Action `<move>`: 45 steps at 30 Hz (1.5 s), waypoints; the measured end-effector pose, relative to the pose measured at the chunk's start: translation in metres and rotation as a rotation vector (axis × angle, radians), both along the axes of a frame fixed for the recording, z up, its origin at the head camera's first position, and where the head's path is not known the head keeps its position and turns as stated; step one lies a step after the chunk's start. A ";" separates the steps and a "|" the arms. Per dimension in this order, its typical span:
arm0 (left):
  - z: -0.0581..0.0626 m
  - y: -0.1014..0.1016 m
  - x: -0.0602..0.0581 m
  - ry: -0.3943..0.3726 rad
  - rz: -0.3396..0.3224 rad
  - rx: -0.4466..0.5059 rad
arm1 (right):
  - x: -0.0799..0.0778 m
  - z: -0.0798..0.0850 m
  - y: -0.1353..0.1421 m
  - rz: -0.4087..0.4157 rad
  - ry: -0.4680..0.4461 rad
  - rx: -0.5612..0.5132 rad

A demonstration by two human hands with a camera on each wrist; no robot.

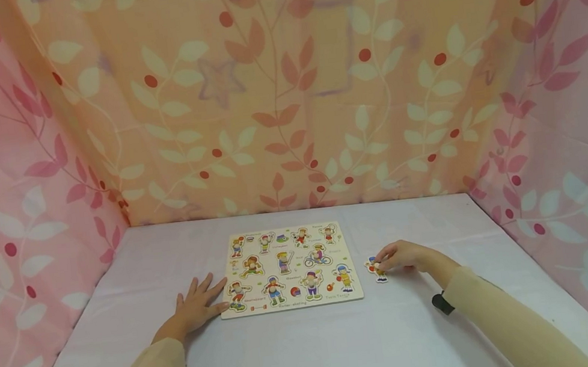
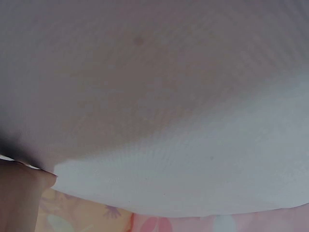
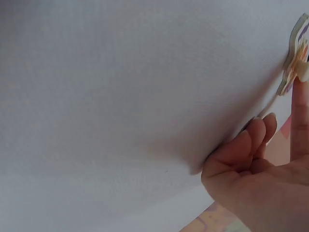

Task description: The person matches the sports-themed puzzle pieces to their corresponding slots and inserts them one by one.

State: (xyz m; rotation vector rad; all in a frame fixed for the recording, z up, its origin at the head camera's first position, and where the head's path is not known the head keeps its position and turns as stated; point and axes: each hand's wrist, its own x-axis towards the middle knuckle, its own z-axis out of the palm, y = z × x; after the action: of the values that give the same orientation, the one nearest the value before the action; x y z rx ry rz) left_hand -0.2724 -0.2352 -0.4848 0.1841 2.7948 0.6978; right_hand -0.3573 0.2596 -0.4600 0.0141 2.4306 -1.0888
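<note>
A pale wooden puzzle board [image 1: 356,279] lies flat on the table, bearing several figures of people doing sports. At its left edge rests my left hand [image 1: 192,306], palm down with fingers spread, the thumb and a finger at the board's side. To the right of the board, my right hand [image 1: 404,255] pinches the knob of a puzzle piece [image 1: 381,278], a figure in a blue cap and yellow clothes. In the right wrist view the piece [image 3: 293,60] stands tilted at the right edge, with a fingertip against its pale knob. The left wrist view shows only part of the left hand [image 2: 21,195].
A white cloth [image 1: 302,352] covers the table. Patterned curtains stand behind it [image 1: 283,88] and along both sides. A black object [image 1: 442,304] sits at the right sleeve's cuff.
</note>
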 end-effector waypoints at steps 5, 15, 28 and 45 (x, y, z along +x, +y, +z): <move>0.002 0.000 0.001 0.003 0.002 0.018 | 0.001 0.003 -0.007 0.004 0.016 0.021; 0.002 0.000 0.002 0.010 -0.003 0.021 | -0.001 -0.002 -0.010 0.033 0.082 0.062; 0.005 0.002 0.004 0.002 0.001 0.033 | 0.005 0.000 -0.015 -0.118 0.026 -0.009; 0.007 0.004 0.005 -0.012 0.016 0.033 | 0.019 0.012 -0.037 -0.123 0.045 -0.082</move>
State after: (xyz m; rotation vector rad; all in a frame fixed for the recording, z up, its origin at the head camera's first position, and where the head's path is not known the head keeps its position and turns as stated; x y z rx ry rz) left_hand -0.2673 -0.2316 -0.4778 0.1627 2.7775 0.7461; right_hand -0.3386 0.2226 -0.4483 0.1146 2.4503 -1.2544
